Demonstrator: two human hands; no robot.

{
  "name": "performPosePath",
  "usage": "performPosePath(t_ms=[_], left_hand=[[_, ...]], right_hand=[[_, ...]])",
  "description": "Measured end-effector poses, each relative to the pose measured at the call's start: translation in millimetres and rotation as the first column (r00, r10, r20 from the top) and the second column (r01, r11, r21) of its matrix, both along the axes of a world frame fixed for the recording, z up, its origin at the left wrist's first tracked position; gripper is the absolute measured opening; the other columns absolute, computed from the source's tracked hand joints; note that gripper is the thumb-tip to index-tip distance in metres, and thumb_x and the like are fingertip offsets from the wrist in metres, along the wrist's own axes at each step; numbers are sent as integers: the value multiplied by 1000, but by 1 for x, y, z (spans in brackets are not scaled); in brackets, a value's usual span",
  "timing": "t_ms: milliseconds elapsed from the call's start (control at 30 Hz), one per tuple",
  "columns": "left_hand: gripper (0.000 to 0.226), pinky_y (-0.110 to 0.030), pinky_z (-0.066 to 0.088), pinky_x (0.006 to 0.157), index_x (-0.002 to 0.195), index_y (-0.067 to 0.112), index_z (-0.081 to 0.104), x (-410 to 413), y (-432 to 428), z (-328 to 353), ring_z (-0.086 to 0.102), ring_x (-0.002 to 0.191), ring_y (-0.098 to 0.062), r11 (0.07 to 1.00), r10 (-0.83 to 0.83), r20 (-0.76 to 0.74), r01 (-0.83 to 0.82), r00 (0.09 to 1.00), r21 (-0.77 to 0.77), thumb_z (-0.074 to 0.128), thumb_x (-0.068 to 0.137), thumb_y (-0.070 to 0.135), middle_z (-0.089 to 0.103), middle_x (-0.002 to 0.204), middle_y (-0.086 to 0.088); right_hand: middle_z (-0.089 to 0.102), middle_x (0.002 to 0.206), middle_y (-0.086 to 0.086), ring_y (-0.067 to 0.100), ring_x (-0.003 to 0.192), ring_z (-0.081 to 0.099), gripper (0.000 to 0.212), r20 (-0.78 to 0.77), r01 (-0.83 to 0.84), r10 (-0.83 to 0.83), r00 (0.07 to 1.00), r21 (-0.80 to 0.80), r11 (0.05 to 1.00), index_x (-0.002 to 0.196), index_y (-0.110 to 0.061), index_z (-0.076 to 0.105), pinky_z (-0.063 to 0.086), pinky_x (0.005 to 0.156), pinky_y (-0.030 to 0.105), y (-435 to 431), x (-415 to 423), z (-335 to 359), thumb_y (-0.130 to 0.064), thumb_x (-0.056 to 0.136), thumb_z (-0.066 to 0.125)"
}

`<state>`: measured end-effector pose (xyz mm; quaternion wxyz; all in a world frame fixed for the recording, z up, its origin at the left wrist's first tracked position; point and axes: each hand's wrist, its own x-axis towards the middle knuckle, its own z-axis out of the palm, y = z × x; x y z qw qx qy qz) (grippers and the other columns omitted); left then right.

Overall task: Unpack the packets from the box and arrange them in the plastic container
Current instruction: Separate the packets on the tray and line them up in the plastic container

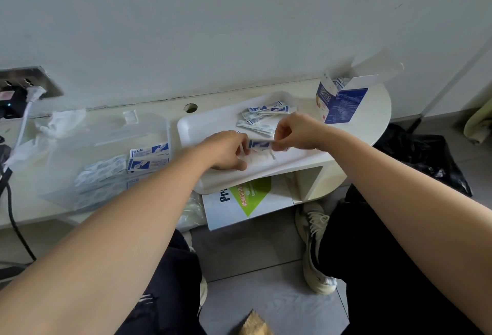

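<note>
Left hand and right hand pinch a small blue-and-white paper packet over a white foam tray; next, likely into the clear plastic container.

One head-worn wide-angle camera looks forward and down, close over both forearms, toward the white shelf's rounded right end against the wall.

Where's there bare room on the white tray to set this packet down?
The tray's left part, between its left rim and the left hand, is bare. The far right is crowded with loose packets; both hands fill the middle, the right hand pinching a packet.
</note>
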<state>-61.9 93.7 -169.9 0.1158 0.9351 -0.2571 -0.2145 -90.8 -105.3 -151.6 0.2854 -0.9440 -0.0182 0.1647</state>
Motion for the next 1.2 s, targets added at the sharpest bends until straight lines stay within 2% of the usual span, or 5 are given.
performPosePath(t_ms=[400,633,833,1033,1200], left_hand=[[28,-26,45,68,94,25,60,-8,-11,1,60,90,-21,991,127,-49,-125,991,46,79,73,23,61,102,0],[20,-25,38,71,69,31,61,-4,1,8,54,83,-15,985,87,281,-40,956,-168,76,75,19,53,88,8],[18,-27,39,68,68,29,61,-1,8,3,52,79,-13,969,128,363,-39,923,-244,72,78,17,54,98,6],[25,-29,35,61,70,21,50,1,-1,6,49,73,-21,946,217,410,-87,886,-313,73,79,25,54,82,1],[12,-29,40,61,81,11,68,2,-4,5,54,70,-19,877,268,246,-130,932,-462,74,77,21,61,78,1]], right_hand=[[66,83,4,16,75,56,14,-89,132,-116,989,208,969,78,-15,61,44,59,23,-12,-4,0,-16,79,75],[66,89,5,15,79,55,15,-172,283,-232,957,407,868,81,-16,62,46,65,22,-20,0,3,-23,81,75],[68,77,-1,7,61,53,12,-446,356,-61,893,617,702,76,-16,61,44,58,17,-12,-2,8,-18,82,71],[71,82,4,7,63,52,7,-496,363,-15,868,615,700,80,-13,63,43,59,18,-2,-4,8,-17,85,67],[68,77,3,8,63,53,13,-455,369,-94,886,566,737,77,-13,57,43,59,18,1,-5,-2,-10,85,67]])
